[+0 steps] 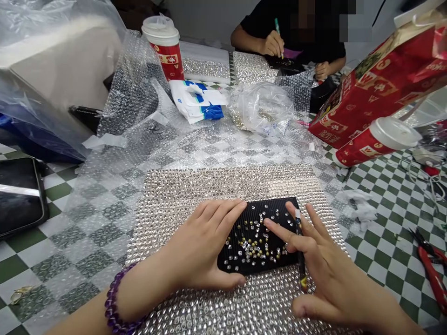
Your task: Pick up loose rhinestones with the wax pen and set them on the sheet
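A black ridged tray (pixel 256 267) lies on a sheet of silvery rhinestones (pixel 195 186). Loose clear and gold-backed rhinestones (pixel 254 249) are scattered over its grooves. My left hand (pixel 200 244), with a purple bead bracelet (pixel 117 298) at the wrist, grips the tray's left side, fingers along the back and thumb at the front edge. Over the tray's right side, my right hand (pixel 314 251) holds a slim black pen-like stick (pixel 301 260) between its fingers, white at the top and yellow at the lower tip. Its index finger reaches down among the loose stones.
Bubble wrap (pixel 115 195) spreads beneath. Behind are wet wipes (pixel 199 102), a plastic bag (pixel 261 109) and a red cup (pixel 165 51). A second cup (pixel 377 142), red bag (pixel 380 79) and pliers (pixel 431 270) are right, a phone (pixel 21 195) left. Opposite, a person's hand (pixel 274 45) holds a pen.
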`<action>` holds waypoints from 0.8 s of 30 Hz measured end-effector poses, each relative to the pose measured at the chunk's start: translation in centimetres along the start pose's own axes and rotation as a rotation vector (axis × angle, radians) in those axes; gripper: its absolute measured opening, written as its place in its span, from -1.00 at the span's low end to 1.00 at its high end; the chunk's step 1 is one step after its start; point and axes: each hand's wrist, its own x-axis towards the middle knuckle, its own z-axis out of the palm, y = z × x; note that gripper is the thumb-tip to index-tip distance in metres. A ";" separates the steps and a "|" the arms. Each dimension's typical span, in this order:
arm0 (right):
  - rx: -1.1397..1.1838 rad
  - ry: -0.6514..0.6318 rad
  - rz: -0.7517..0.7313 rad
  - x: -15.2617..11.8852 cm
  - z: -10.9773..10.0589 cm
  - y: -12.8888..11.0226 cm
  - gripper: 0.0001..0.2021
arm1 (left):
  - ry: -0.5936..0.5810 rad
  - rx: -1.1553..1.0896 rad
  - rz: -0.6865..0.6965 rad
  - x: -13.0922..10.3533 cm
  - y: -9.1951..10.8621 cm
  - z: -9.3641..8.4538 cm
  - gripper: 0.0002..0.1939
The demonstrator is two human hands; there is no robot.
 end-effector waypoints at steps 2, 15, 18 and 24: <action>-0.002 -0.010 0.003 0.0 0.0 0.0 -0.05 | 0.007 0.005 0.002 0.0 0.0 0.1 0.26; 0.000 -0.037 -0.002 0.4 0.3 0.0 -0.02 | -0.007 0.010 -0.006 0.2 0.1 -0.2 0.26; -0.010 -0.015 0.016 0.4 0.2 0.1 -0.06 | -0.010 0.011 -0.009 0.2 0.1 -0.2 0.26; 0.018 0.005 0.005 0.5 0.1 0.2 -0.13 | -0.009 0.008 -0.010 0.1 0.0 -0.3 0.22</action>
